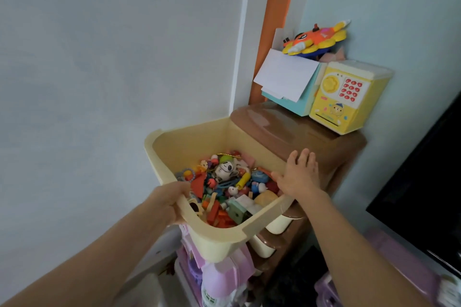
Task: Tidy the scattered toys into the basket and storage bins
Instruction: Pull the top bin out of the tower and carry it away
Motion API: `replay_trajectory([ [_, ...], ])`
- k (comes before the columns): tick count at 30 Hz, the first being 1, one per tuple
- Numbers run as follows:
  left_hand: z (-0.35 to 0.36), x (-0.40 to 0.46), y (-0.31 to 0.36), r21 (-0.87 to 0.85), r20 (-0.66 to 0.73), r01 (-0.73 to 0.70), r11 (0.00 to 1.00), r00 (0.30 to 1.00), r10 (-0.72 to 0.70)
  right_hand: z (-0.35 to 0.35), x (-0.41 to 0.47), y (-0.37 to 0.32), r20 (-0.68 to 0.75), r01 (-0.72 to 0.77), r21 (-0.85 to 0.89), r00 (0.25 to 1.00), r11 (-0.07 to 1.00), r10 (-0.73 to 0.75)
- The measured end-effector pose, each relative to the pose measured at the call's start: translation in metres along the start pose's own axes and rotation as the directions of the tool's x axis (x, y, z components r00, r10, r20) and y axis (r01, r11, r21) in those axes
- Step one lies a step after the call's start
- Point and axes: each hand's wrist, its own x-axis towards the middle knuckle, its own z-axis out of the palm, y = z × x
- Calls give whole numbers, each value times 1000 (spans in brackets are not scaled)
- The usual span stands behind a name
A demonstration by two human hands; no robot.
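Gripping the near rim of the cream bin, the left hand holds this toy-filled drawer pulled out of the brown drawer unit. Beside the bin, the right hand rests flat, fingers spread, on its right edge (probably steadying it).

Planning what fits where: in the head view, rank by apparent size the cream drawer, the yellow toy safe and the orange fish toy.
1. Cream drawer, though nearest the camera.
2. Yellow toy safe.
3. Orange fish toy, partly hidden behind.
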Motion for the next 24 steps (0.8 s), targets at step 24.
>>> replay_trajectory([
  [24, -244, -195, -224, -250, -595, -179, 951, 804, -5, 163, -259, -136, 708, -761, 643, 549, 85, -445],
])
